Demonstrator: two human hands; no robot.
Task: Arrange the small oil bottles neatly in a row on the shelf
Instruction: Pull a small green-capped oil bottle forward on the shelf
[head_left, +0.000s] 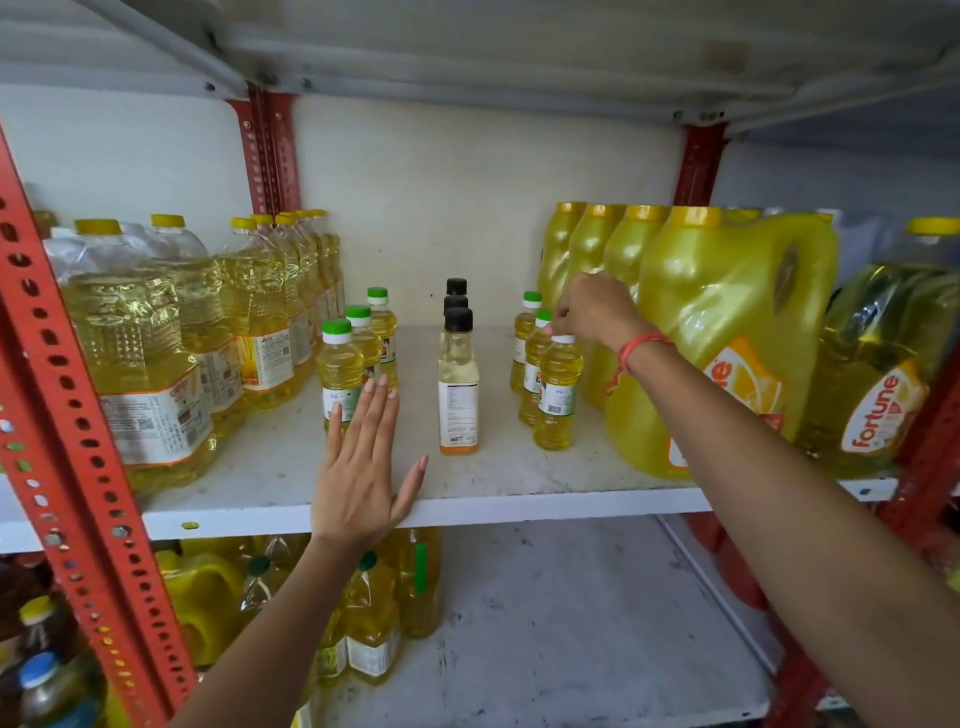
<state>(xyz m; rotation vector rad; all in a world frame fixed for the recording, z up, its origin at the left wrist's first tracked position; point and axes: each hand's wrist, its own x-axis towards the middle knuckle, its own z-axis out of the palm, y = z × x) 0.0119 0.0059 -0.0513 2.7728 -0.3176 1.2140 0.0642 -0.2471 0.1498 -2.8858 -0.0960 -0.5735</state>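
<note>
White shelf (519, 483) holds three short rows of small bottles running front to back. Left row: three small green-capped oil bottles (340, 374), yellow oil, upright, close together, just right of the large clear oil bottles (140, 353). Middle row: three black-capped bottles (458, 384) with pale oil, upright, lined up one behind another, front one shows a white and orange label. Right row: three more small yellow bottles (556, 395), upright, just left of the big yellow Fortune jugs (727, 338). Left hand (358, 467) is open and flat, fingers straight and together, thumb spread, palm at the shelf's front edge, fingertips touching or just in front of the front left bottle's label; holds nothing. Right hand (592, 312) reaches in above the right row, fingers pinched on the cap of the front bottle there, red thread (636, 353) around the wrist. Lower shelf (571, 623) below carries more yellow oil bottles at the left.
</note>
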